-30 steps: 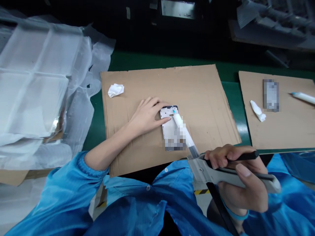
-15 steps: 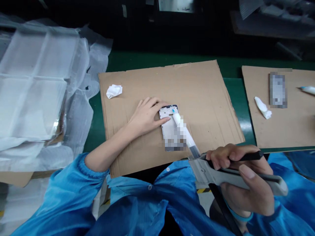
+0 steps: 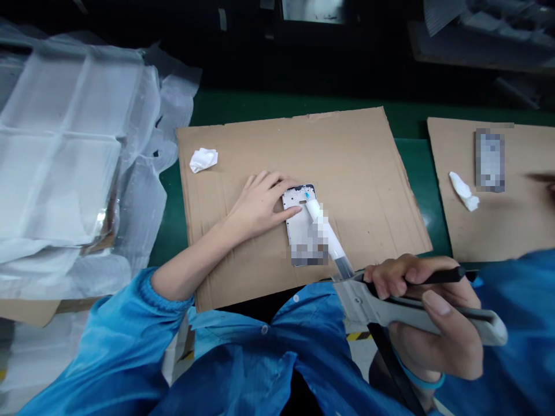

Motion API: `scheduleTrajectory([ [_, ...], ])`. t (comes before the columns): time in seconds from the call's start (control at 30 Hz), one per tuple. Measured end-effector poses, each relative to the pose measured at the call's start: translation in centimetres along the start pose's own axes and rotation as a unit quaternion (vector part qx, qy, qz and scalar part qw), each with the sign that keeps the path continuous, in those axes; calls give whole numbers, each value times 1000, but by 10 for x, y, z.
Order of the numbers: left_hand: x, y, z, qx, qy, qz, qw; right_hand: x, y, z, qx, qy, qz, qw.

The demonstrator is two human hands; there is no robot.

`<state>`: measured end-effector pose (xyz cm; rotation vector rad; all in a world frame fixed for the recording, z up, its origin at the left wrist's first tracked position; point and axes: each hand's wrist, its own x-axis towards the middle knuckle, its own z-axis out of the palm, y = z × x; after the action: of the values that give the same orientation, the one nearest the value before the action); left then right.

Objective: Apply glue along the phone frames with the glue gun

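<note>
Phone frame [image 3: 298, 228] under left hand [image 3: 258, 205], inside edges of cardboard sheet [image 3: 359, 173]

Left hand [image 3: 255, 203] palm down, fingers loosely spread, left forearm [image 3: 191, 260] lying flat, right hand [image 3: 429, 349] curled in a firm grip, blue sleeve [image 3: 108, 341] cuffed at the wrist

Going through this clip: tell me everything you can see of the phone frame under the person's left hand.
The phone mid-frame is a pale grey, metal-looking plate with a dark rim and small cut-outs at its upper end; its lower end is pixelated. It lies flat, long axis running away from the person, on a cardboard sheet. The left hand rests on its left edge, thumb reaching onto the plate. The blue-tipped white syringe lies over it, but contact cannot be told.
</note>
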<state>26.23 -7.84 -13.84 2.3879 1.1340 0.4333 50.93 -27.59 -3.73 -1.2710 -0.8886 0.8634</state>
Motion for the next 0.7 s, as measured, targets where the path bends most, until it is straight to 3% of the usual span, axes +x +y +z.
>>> scheduleTrajectory([
  [0.7,0,1,0,5,-2,-8,1000,3,-4,8,9,6,10,1000],
])
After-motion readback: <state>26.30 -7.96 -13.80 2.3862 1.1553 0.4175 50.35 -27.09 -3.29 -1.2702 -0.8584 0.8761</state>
